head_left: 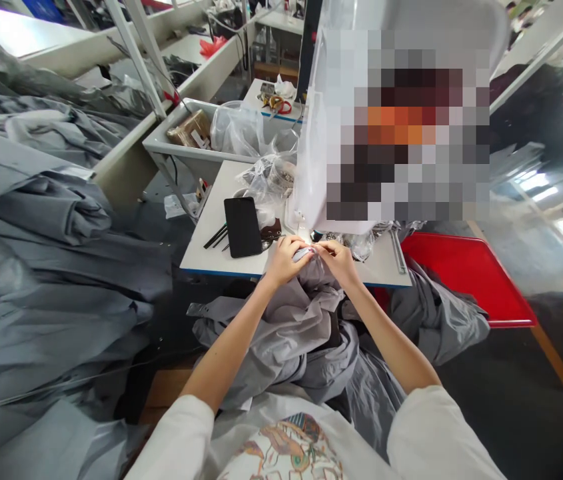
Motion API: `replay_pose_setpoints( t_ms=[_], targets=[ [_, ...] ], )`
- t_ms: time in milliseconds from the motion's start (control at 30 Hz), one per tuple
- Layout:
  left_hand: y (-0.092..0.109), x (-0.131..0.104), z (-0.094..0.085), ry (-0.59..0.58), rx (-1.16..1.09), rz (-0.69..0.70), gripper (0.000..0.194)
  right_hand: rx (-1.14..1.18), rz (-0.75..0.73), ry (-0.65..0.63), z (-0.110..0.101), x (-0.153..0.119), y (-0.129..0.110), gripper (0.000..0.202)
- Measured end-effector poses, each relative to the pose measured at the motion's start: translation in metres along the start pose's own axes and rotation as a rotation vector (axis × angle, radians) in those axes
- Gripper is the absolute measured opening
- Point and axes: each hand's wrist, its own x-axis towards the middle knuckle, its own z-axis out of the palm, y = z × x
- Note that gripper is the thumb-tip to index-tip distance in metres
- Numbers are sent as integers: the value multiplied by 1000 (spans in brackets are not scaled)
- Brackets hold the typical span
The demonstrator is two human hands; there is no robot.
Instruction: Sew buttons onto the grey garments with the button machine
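Note:
Both hands meet at the front of a white machine point(306, 133), near its lower working end. My left hand point(286, 259) is closed on the upper edge of a grey garment point(281, 320). From the right, my right hand point(336, 259) pinches the same cloth, its fingertips almost touching the left ones. The garment hangs from the hands over the table edge and bunches across my lap. A small pale piece shows between the fingers, too small to name. Left of the hands, a black phone or tablet point(242, 227) lies on the white table point(201, 250).
A clear plastic bag point(266, 173) and a grey trough with a brown package point(191, 130) are behind the table. Grey fabric point(61, 320) is heaped along the left. A red tray point(471, 277) stands at right, with grey cloth point(436, 320) beside it. Part of the machine is pixelated.

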Motion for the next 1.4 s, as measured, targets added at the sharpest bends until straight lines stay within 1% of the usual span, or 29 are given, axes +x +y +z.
replay_pose_setpoints(
  t_ms=[333,600,733,933,1033,1200,1400],
  targets=[
    [0,0,-2,-4,-6,11,13,-94,-93,10,11,-1,3,30],
    [-2,0,-2,-2,-9,14,16,-147,-117,79,16,-2,10,34],
    [-2,1,-2,-10,-10,3,16,-234,-154,67,15,-4,4,35],
    [-1,0,-1,-13,-16,-13,11,-412,-279,-3,14,-8,-8,29],
    [-1,0,-1,-5,-24,-10,11,-470,-301,-11,14,-9,-8,28],
    [-2,-1,-1,3,-27,1,12,-498,-344,-11,15,-9,-6,28],
    [-3,-1,0,0,-20,1,14,-599,-345,-31,14,-14,-2,30]
  ],
)
